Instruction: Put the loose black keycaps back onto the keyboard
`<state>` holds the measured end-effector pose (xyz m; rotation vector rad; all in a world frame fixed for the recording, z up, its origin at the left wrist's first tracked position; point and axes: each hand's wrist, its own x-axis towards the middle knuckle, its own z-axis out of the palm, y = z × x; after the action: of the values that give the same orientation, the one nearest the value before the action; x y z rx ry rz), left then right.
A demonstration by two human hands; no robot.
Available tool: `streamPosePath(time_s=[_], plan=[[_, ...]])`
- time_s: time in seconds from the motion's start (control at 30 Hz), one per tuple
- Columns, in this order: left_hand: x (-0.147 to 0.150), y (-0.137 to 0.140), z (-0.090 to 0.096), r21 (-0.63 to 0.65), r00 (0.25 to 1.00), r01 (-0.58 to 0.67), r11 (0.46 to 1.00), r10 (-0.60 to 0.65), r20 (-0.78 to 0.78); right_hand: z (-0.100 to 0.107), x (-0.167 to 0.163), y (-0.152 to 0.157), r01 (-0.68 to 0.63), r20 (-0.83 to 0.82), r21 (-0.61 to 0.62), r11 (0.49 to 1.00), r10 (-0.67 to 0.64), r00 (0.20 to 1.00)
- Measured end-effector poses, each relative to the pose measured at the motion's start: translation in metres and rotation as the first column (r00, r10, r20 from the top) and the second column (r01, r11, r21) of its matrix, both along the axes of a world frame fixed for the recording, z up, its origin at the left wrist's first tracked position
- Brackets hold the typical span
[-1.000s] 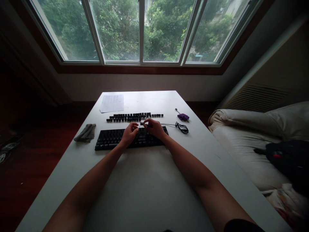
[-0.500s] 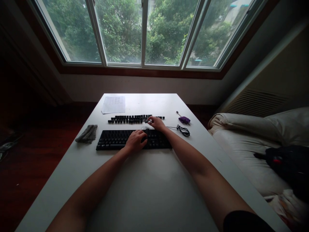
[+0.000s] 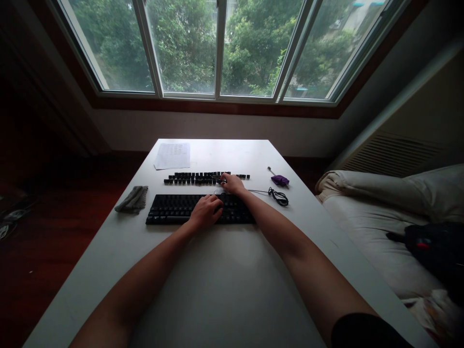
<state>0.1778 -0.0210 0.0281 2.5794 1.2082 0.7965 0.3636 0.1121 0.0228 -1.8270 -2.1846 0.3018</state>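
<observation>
A black keyboard (image 3: 170,210) lies across the white table in front of me. My left hand (image 3: 206,211) rests on its middle, with the thumb apart from the fingers and the dark keys showing in the gap. Beyond the keyboard, several loose black keycaps (image 3: 188,178) stand in two rows. My right hand (image 3: 232,184) reaches over the keyboard's back edge to these rows, its thumb and fingertips pinched together at the near one. Whatever is between those fingertips is too small and dark to name. My right forearm covers part of the keyboard's right side.
A grey cloth (image 3: 132,199) lies left of the keyboard, and a printed sheet (image 3: 173,155) is at the table's back left. To the right are a coiled black cable (image 3: 278,196) and a purple item (image 3: 280,180) beside a thin brush-like stick (image 3: 271,170).
My right hand has shifted slightly left and lower, staying by the keycap rows. My left hand has kept its place on the keyboard. The whole view has moved a little.
</observation>
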Motion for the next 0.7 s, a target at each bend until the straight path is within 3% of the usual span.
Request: streamPosePath(time_s=[0.7], plan=[[-0.0006, -0.0010, 0.0023, -0.002, 1.000, 0.007, 1.000, -0.007, -0.004, 0.0049, -0.0021, -0.0058, -0.052, -0.037, 0.056, 0.997, 0.054, 0.998]])
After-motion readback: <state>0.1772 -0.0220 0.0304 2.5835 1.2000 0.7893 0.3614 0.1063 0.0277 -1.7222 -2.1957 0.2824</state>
